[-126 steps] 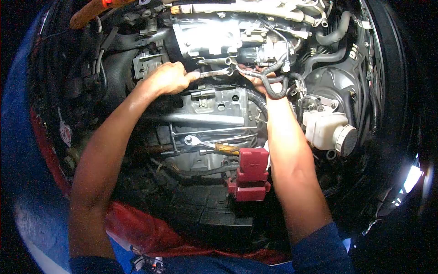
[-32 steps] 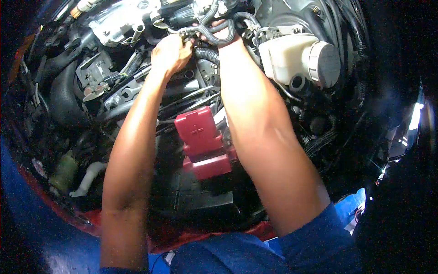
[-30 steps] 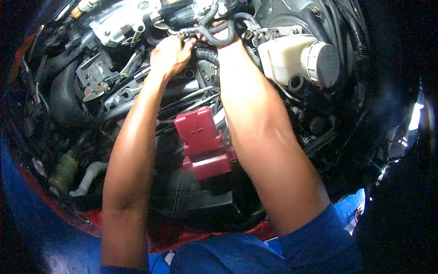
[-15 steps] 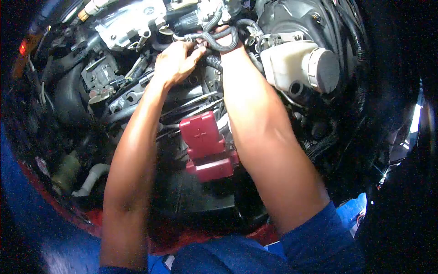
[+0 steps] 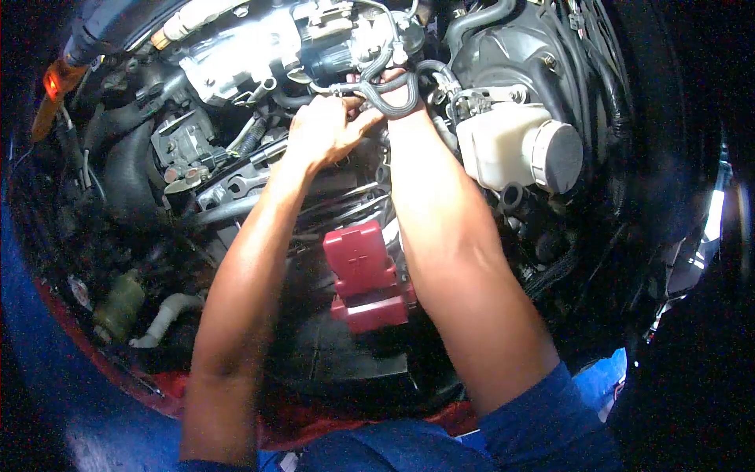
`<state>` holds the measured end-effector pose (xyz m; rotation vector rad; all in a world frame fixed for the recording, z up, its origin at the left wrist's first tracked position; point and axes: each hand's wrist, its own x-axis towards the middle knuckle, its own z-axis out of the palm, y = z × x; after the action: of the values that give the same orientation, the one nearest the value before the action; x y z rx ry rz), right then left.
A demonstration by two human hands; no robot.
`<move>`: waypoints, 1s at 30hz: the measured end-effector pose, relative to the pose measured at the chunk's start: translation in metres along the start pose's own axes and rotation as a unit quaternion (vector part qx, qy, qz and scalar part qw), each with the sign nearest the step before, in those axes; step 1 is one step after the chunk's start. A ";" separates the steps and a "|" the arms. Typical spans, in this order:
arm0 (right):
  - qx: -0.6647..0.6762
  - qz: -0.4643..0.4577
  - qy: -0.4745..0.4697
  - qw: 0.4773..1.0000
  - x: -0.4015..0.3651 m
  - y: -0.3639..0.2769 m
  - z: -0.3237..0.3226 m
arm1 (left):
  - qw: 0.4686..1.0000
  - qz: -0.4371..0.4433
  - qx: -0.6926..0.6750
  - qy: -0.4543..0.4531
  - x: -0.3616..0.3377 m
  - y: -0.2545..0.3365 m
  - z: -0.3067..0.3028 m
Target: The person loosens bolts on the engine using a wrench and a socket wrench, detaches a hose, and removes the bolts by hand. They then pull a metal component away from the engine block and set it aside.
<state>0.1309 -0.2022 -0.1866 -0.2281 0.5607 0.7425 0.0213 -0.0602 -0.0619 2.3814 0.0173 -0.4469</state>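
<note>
My left hand (image 5: 326, 130) reaches deep into the engine bay, its fingers curled and its thumb pointing toward a looped braided hose (image 5: 383, 108). What those fingers pinch is too small and too covered to make out. Behind and under the same hose is my right hand (image 5: 399, 93); the loop crosses it and its fingertips are mostly hidden, so its grip does not show. Both hands are close together below a black cylindrical part (image 5: 334, 61) and beside the brightly lit metal engine cover (image 5: 244, 59).
A red battery terminal cover (image 5: 360, 259) lies between my forearms. To the right stands a whitish fluid reservoir (image 5: 503, 145) with a grey cap (image 5: 558, 157). An open-end wrench (image 5: 245, 186) rests on the left. An orange work lamp (image 5: 53, 90) is at the upper left.
The view has shifted, so the engine parts appear lower and slightly to the right. Both hands stay at the looped hose, with my left thumb now nearer to it.
</note>
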 end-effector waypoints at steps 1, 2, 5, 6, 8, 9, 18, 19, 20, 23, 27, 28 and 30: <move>-0.001 -0.002 -0.001 1.000 -0.002 0.001 0.000 | 0.999 -0.004 0.029 0.025 -0.001 0.002 0.003; -0.004 -0.001 -0.001 1.000 0.001 -0.001 -0.006 | 0.997 -0.016 0.065 0.042 -0.001 0.004 0.006; -0.011 0.000 0.002 1.000 0.001 -0.002 -0.007 | 0.982 0.001 0.153 0.113 -0.002 0.005 0.014; -0.016 0.000 0.005 1.000 0.000 -0.002 -0.009 | 0.984 0.020 0.126 0.124 -0.003 0.002 0.016; -0.014 0.000 0.005 1.000 -0.001 -0.002 -0.011 | 0.985 0.060 0.071 0.147 -0.003 -0.003 0.018; -0.013 0.002 0.005 1.000 -0.001 -0.002 -0.011 | 0.984 0.068 0.076 0.148 -0.004 -0.004 0.017; -0.005 0.003 -0.002 1.000 -0.009 0.002 0.007 | 0.975 0.095 0.099 0.172 -0.062 0.011 -0.041; -0.006 0.002 -0.001 1.000 -0.001 -0.002 -0.010 | 0.976 0.091 0.104 0.170 -0.071 0.021 -0.058; -0.006 0.001 0.000 1.000 -0.010 0.003 0.007 | 0.976 0.086 0.110 0.166 -0.079 0.031 -0.075; -0.008 -0.002 -0.006 1.000 -0.002 -0.002 -0.008 | 0.968 0.068 0.087 0.224 -0.095 0.051 -0.110; -0.014 -0.008 -0.009 1.000 -0.001 -0.001 -0.004 | 0.954 0.078 0.177 0.231 -0.083 0.060 -0.123; -0.014 -0.007 -0.009 1.000 -0.001 -0.001 -0.001 | 0.955 0.067 0.204 0.204 -0.078 0.061 -0.123; -0.012 -0.010 -0.007 1.000 -0.007 0.003 0.009 | 0.952 0.121 0.184 0.213 -0.057 0.048 -0.107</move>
<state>0.1286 -0.2008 -0.1759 -0.2502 0.5352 0.7312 0.0072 -0.0207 0.0612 2.7569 -0.1749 0.2067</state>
